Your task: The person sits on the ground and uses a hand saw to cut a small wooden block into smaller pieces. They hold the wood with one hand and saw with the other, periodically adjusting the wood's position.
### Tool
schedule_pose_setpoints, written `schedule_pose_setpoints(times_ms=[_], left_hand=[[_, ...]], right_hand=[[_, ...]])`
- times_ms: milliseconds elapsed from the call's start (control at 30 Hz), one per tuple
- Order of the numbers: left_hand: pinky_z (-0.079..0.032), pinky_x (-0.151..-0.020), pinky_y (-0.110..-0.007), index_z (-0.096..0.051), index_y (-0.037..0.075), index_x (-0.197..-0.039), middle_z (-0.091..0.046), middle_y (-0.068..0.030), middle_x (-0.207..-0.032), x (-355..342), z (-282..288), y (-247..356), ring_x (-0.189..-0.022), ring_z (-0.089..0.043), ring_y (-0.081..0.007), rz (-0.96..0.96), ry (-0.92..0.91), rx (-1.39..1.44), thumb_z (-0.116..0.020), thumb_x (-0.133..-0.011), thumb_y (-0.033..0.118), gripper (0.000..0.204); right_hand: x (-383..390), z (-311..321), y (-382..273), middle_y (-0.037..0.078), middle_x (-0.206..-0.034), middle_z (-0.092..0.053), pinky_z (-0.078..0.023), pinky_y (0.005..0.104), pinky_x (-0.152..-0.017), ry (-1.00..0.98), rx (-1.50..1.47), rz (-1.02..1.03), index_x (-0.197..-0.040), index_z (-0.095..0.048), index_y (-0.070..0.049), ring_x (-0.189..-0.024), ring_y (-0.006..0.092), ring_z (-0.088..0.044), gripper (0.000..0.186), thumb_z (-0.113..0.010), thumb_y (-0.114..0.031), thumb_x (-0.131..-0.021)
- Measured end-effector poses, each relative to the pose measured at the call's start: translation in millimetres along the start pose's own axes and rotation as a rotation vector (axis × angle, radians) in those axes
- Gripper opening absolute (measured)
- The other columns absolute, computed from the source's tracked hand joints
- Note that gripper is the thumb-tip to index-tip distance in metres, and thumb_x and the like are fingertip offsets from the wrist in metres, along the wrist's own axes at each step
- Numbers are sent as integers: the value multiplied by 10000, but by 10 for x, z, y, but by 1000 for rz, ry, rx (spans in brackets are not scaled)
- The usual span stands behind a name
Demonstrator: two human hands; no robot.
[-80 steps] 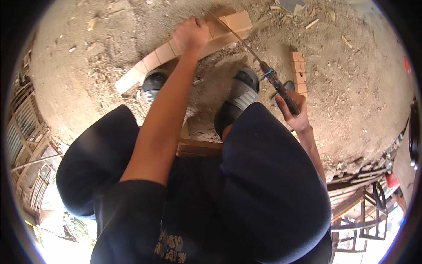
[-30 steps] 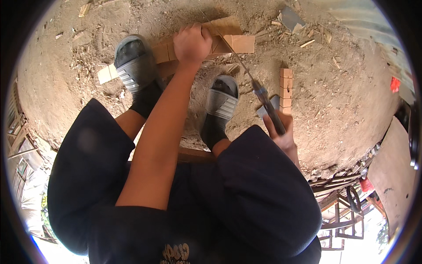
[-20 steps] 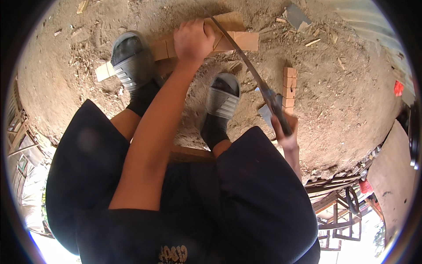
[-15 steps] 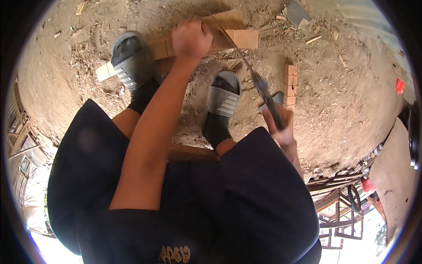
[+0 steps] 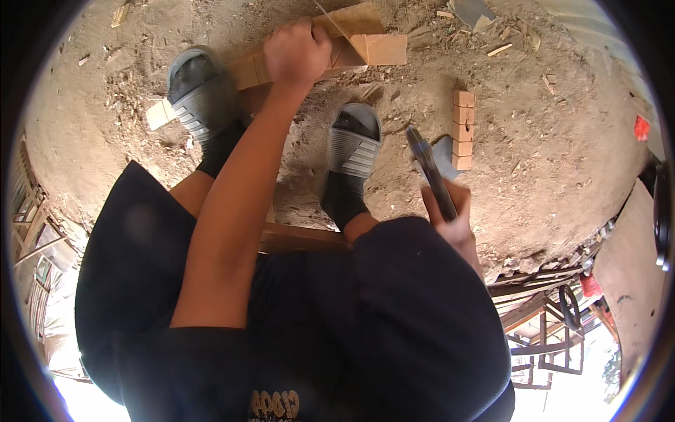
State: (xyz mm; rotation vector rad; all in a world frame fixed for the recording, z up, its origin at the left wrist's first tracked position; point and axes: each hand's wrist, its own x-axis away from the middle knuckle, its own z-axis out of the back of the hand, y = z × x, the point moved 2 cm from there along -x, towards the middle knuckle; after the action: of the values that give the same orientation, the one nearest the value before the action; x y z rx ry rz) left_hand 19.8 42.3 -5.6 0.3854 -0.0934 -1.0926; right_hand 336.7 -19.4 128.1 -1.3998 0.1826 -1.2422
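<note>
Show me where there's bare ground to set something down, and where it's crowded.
The widest mostly bare dirt is between the grooved block and the red scrap; another patch is left of the wooden strip. It is crowded around the left hand on that strip, and where the right hand holds the tool handle near the grey sheet.

Wood scraps litter the dirt floor; a ridged sheet lines the upper right, wooden frames the lower right, beside bright daylight.
</note>
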Motion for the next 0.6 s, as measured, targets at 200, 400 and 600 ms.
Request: schedule_pose_setpoints(times_ms=[200, 400, 600], left_hand=[[-507, -723, -485, -702, 49, -779, -708, -135, -818, 22, 5, 63, -784, -660, -341, -60, 48, -16, -527, -843, 236, 264], [-519, -738, -489, -713, 55, -807, -715, -143, -836, -2, -27, 15, -809, -669, -349, -31, -73, 6, -515, -848, 227, 265], [-529, -739, -497, -710, 55, -812, -715, -147, -843, -8, 2, 46, -797, -671, -366, -48, -27, -35, -513, -855, 218, 260]], right_hand=[[162, 150, 230, 3, -569, -472, -283, 298, -465, 41, 12, 117, -683, -522, 10, -529, 50, -389, 290, -618, -117, -925], [-389, -201, -99, -10, -582, -478, -311, 271, -476, 55, -29, 146, -777, -584, 25, -543, 36, -400, 156, -618, -25, -921], [449, 210, 353, 1, -554, -441, -287, 311, -459, 88, 74, 107, -669, -516, 0, -524, 55, -386, 232, -594, -12, -887]])
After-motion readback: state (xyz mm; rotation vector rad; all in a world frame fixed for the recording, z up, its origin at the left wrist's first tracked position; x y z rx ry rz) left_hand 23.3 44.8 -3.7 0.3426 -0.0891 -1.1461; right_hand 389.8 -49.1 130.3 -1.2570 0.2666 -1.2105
